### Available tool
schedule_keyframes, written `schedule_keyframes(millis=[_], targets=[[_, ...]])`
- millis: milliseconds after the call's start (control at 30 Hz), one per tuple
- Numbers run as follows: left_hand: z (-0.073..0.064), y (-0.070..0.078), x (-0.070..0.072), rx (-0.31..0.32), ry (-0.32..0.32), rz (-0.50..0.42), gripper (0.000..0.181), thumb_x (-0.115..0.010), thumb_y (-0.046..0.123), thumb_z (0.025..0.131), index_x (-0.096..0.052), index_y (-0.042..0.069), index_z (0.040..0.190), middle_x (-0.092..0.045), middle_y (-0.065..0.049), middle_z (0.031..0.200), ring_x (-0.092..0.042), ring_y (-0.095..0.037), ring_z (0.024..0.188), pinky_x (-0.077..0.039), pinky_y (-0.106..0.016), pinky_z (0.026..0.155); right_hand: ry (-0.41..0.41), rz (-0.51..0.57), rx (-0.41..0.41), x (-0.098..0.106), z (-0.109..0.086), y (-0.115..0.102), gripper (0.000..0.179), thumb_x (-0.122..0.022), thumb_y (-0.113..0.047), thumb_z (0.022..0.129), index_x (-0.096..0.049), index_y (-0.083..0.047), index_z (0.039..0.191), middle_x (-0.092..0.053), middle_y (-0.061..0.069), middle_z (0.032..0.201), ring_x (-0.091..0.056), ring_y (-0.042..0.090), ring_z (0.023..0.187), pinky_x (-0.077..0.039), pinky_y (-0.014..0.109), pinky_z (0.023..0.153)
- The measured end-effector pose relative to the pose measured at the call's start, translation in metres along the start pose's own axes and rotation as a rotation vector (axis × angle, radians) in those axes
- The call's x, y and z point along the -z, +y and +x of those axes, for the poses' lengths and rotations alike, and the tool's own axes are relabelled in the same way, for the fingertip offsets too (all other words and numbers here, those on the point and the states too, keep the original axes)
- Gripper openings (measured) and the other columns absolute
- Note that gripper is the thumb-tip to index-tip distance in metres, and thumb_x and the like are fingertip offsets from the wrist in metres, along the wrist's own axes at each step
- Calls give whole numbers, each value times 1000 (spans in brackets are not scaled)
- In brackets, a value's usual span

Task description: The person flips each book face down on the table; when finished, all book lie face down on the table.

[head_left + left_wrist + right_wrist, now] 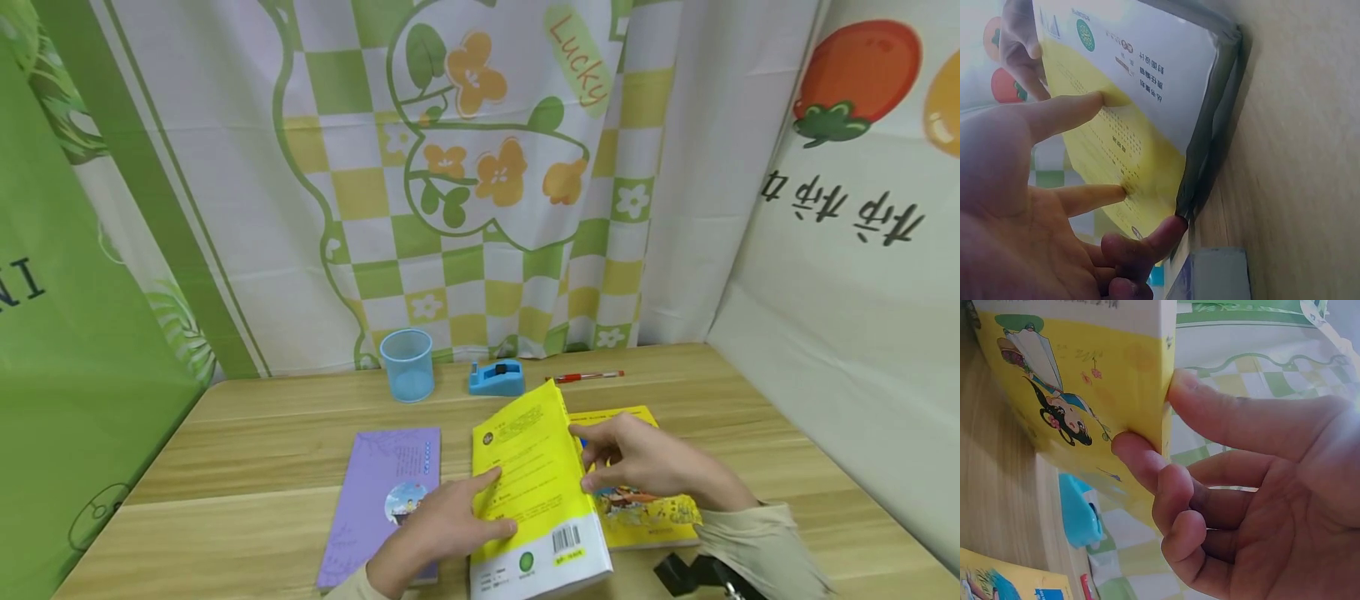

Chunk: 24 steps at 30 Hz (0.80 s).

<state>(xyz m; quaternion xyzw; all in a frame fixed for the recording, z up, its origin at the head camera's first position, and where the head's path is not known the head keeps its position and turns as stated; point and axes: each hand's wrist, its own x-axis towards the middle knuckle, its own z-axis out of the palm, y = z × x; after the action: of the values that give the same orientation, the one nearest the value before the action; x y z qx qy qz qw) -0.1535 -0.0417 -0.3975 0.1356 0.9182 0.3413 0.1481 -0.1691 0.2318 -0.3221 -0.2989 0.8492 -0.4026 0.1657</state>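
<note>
A yellow book [528, 475] stands tilted with its back cover and barcode toward me, its right side raised. My right hand [637, 458] grips the spine edge; in the right wrist view the thumb [1200, 400] lies on the spine and the index finger on the illustrated front cover. My left hand [450, 525] rests its extended thumb and index finger against the back cover. Another fingertip [1175, 231] is at the book's lower edge in the left wrist view. A second yellow book [652, 537] lies partly hidden behind the right hand.
Left of the tilted book lies a purple book [375, 483], partly covered by the left hand. Farther back on the wooden table [262, 450] are a blue mesh pen holder [408, 371], a blue tape dispenser [497, 379] and a red pen [588, 377]. Printed curtains hang behind.
</note>
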Motion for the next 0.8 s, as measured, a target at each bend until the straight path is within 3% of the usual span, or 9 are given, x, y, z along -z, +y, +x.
schedule_keyframes(millis=[67,167,267,300,333,467,567,667,800], targets=[[0,-1,1,3,7,20,77,-76,50,83,-51,19,149,-54,-18,148,-49,-44,136,-40,-67,105,6,-24,1,-1,2,2,52,-77,-13,88,-60,12,130,-73,9,98,-55,6,67,-46,19,61],[-1,-1,2,4,19,56,77,-75,52,83,-52,18,148,-56,-17,146,-51,-43,134,-42,-64,104,12,-53,-6,-2,4,6,53,-78,-14,87,-61,12,130,-72,15,110,-56,6,66,-47,20,60],[-1,-2,2,5,33,93,77,-74,53,82,-54,17,147,-59,-16,143,-55,-42,130,-45,-62,101,14,-78,-19,-4,7,9,59,-79,-14,86,-57,14,133,-73,13,105,-57,6,68,-48,20,60],[-1,-2,2,7,38,105,77,-74,53,82,-54,16,146,-60,-16,141,-56,-41,128,-46,-61,100,17,-89,-23,-5,8,10,53,-79,-14,86,-62,12,128,-73,15,110,-56,5,68,-47,20,60],[0,-2,2,10,42,115,76,-74,53,82,-55,16,146,-61,-17,140,-58,-40,124,-47,-61,98,19,-96,-31,-5,9,11,54,-79,-14,85,-61,12,129,-74,13,104,-56,5,69,-47,20,60],[1,-1,2,17,56,151,75,-73,52,81,-57,14,144,-64,-18,135,-62,-32,107,-49,-58,93,27,-118,-64,-8,12,14,30,-80,-12,85,-73,3,110,-68,25,123,-54,7,67,-44,19,59],[1,-2,2,14,68,176,74,-73,51,81,-58,12,143,-65,-17,132,-61,-28,100,-49,-57,92,20,-129,-82,-10,14,17,43,-80,-12,85,-67,8,121,-72,18,113,-54,7,67,-43,19,59],[1,-2,2,15,84,200,73,-73,50,81,-59,12,142,-66,-17,131,-59,-29,99,-47,-58,93,15,-144,-89,-13,16,20,60,-80,-13,85,-57,13,133,-72,1,93,-54,7,68,-42,19,59],[2,-4,1,31,102,216,70,-74,47,81,-61,12,140,-66,-18,130,-57,-32,100,-46,-58,92,20,-157,-115,-16,19,24,64,-80,-14,85,-54,13,136,-72,-4,89,-52,7,65,-41,19,56]])
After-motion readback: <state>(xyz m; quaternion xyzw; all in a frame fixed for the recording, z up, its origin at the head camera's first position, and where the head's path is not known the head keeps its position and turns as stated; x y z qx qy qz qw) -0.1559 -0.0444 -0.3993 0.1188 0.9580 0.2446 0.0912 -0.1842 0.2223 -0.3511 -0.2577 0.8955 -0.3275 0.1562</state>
